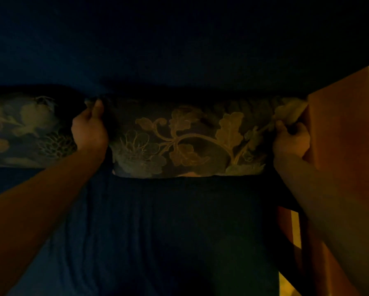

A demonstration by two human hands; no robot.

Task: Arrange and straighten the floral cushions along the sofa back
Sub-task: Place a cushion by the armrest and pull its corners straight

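Pretty dark shot, but you can make out the setup. Both hands are on the same cushion (187, 139), the floral one propped against the sofa back (179, 50). The left hand (90, 130) is pinched shut on the cushion's upper left corner, thumb up along the edge, fingers wrapped behind where I can't see them. The right hand (290, 139) is closed on the opposite corner, bunching a bit of fabric up top. The cushion spans the whole gap between the two hands.

Grabbing both top corners makes sense to me: it lets you tug the cover taut and level the thing in one go, instead of shoving one side and having the other slump. It looks fairly level already, bottom edge sitting along the seat (179, 231) just below the hands.

Just outside the left hand sits a second cushion (23, 129), edge practically touching the first, so the left grip is squeezed into the seam between them. Just outside the right hand is the wooden armrest (339, 135), tight against the knuckles, so not much room there.

My guess is this one's near done and the neighbour is next.
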